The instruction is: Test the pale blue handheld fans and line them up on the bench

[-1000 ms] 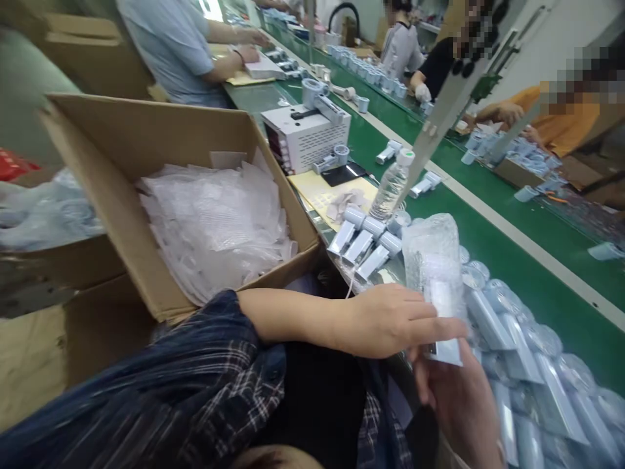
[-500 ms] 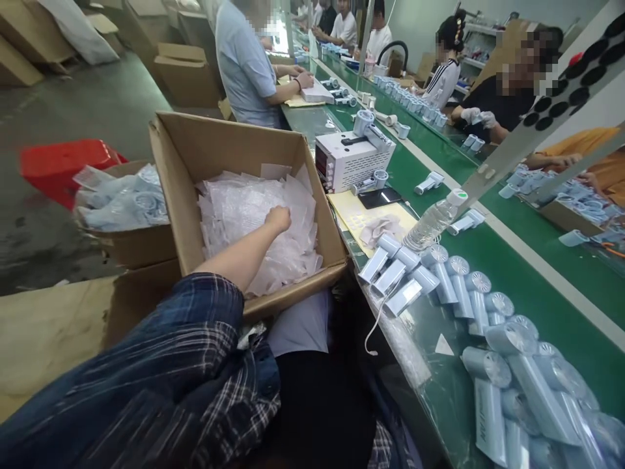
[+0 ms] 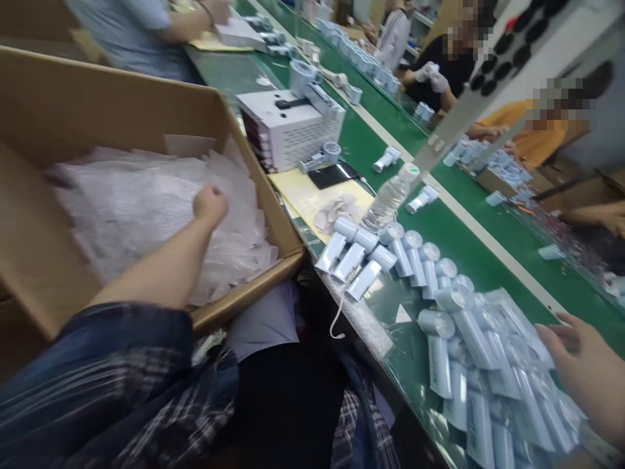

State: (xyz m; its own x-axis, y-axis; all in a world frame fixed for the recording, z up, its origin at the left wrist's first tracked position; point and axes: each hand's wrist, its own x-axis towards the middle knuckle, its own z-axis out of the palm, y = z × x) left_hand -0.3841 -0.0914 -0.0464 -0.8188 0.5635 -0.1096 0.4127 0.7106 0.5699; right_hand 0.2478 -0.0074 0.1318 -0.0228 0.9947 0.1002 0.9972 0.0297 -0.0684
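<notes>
My left hand (image 3: 210, 204) reaches into a large cardboard box (image 3: 122, 114) and is closed in a fist on the pile of clear bubble bags (image 3: 141, 202) inside; I cannot make out whether one bag is gripped. At the lower right my right hand (image 3: 583, 365) hovers with fingers apart over a heap of pale blue handheld fans wrapped in clear bags (image 3: 493, 371) and holds nothing. A row of unwrapped pale blue fans (image 3: 381, 254) lies beside that heap on the green belt (image 3: 483, 251).
A clear water bottle (image 3: 390, 195) stands by the fans. A white power supply (image 3: 288, 127), yellow sheets (image 3: 312, 192) and a black phone (image 3: 336, 174) sit further along the bench. Other people work along both sides of the belt. A white cable (image 3: 336, 319) hangs off the bench edge.
A second ago both hands held a bagged fan at the belt. The left hand then went into the box and stays there; the right hand has come back into view over the bagged fans.
</notes>
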